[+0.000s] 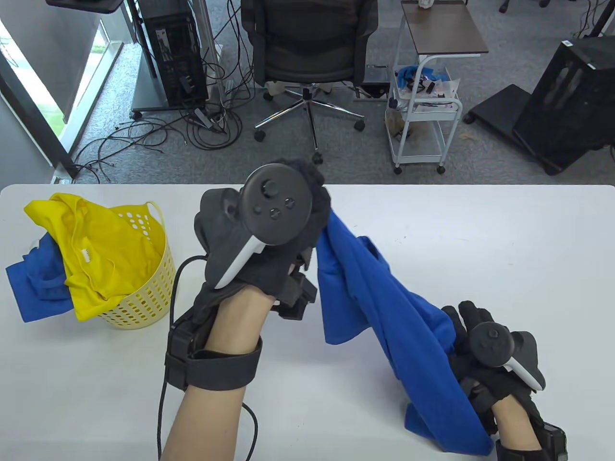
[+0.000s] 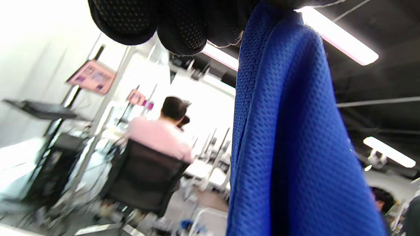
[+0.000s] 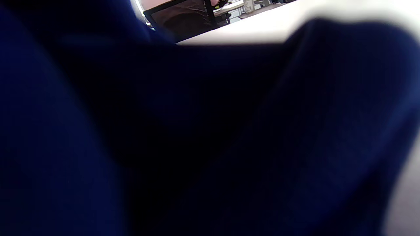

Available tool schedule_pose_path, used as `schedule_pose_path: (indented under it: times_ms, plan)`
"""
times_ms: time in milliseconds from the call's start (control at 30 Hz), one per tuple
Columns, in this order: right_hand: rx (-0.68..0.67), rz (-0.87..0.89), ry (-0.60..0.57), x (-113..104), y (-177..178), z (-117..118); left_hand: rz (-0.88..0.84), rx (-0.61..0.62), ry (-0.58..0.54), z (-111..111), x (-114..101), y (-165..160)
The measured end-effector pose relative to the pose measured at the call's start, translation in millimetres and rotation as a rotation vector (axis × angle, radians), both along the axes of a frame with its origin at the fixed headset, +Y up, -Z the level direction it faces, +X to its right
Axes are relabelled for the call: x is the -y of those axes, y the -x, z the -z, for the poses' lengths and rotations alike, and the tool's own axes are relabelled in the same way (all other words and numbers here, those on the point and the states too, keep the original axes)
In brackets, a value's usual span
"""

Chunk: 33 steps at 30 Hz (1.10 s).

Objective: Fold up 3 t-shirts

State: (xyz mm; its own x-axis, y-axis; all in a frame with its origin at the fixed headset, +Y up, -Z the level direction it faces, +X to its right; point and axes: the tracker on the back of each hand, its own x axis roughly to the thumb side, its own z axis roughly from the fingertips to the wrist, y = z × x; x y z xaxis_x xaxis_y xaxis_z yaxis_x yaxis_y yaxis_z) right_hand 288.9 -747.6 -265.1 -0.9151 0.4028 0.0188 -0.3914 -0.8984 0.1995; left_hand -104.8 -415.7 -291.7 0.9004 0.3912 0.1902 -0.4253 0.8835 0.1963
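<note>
Left hand [image 1: 262,240] and right hand [image 1: 485,355] are gripping a blue t-shirt [image 1: 384,326] between them.
A yellow basket [image 1: 149,293] of shirts is sitting left of the left hand.

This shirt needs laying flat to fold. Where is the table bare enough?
The bare table right of the held blue t-shirt and beyond the right hand is widest. A narrower strip lies between the yellow basket and the left hand. The left end, with basket and draped shirts, is crowded.

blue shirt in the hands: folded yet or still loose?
Loose, not folded. The blue shirt hangs bunched between the raised left hand and the lower right hand, off the table except perhaps its lowest end.
</note>
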Motion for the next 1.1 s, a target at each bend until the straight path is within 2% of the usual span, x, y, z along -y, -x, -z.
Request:
schedule_pose_path:
  times_ms: [100, 267, 467, 567, 667, 833, 900, 1000, 1100]
  plan:
    - [0.023, 0.016, 0.008, 1.6, -3.5, 1.2, 0.029, -0.013, 0.115, 12.7, 60.9, 28.1]
    - [-0.013, -0.013, -0.018, -2.4, 4.8, -0.4, 0.094, -0.091, 0.225, 23.0, 139.6, 75.4]
    - [-0.1, -0.064, -0.092, -8.8, 25.4, -3.8, 0.313, -0.161, 0.25, 9.6, 226.0, 114.8]
    - [-0.15, -0.064, -0.12, -8.9, 35.4, -5.5, 0.326, -0.168, 0.298, 1.8, 262.5, 132.4]
    - [-0.21, -0.091, -0.126, -8.6, 45.8, -7.8, 0.379, -0.185, 0.326, -2.2, 290.3, 148.8]
    - [-0.312, -0.127, -0.1, -5.6, 61.2, -12.4, 0.395, -0.209, 0.338, -2.8, 322.3, 169.9]
    - [-0.353, -0.164, -0.029, 1.1, 69.3, -13.7, 0.392, -0.218, 0.377, -0.3, 326.2, 176.4]
    - [-0.396, -0.261, 0.13, 16.4, 77.4, -13.8, 0.376, -0.222, 0.346, 0.8, 325.1, 179.4]
    - [-0.403, -0.288, 0.134, 14.8, 81.0, -14.6, 0.363, -0.223, 0.33, 1.3, 324.5, 181.7]
